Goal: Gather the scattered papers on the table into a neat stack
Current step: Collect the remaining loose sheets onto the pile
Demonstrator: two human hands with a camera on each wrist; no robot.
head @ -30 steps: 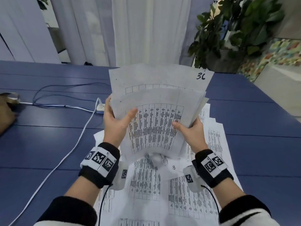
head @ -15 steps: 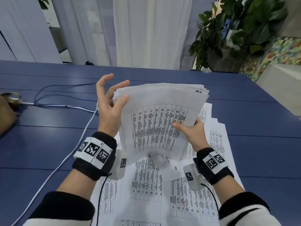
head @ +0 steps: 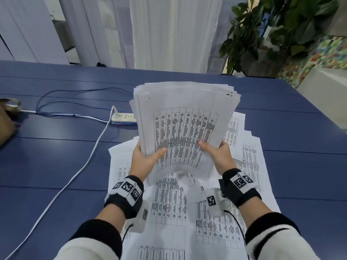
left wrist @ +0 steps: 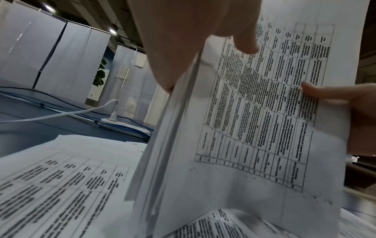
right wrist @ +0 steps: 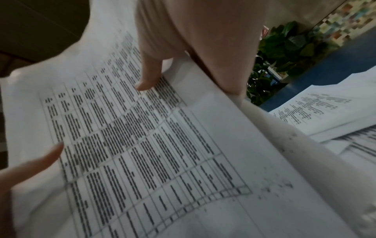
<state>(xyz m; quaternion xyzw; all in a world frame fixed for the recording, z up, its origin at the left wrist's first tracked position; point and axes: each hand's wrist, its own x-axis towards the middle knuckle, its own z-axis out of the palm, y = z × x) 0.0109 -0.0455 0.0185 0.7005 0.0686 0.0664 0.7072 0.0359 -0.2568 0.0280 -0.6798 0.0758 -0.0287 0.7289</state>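
A thick bundle of printed papers [head: 185, 126] stands nearly upright, its lower edge resting on the loose sheets [head: 169, 207] spread over the blue table [head: 56, 162]. My left hand [head: 144, 156] grips the bundle's left edge, thumb on the front page, fingers hidden behind. My right hand [head: 216, 151] grips the right edge the same way. The left wrist view shows the bundle [left wrist: 254, 128] edge-on under my left hand [left wrist: 195, 48]. In the right wrist view my right hand [right wrist: 193, 48] pinches the bundle [right wrist: 142, 145]. The top corners of the bundle fan out unevenly.
A white power strip [head: 124, 117] with a white cable [head: 75, 177] and blue cables lies left of the papers. A brown object [head: 7, 121] sits at the table's left edge. A potted plant [head: 272, 34] and white curtains stand beyond the far edge.
My left hand let go of the bundle, rose with spread fingers, then came back down and gripped the left edge lower. The bundle's sheets now lie closer together and lean further away.
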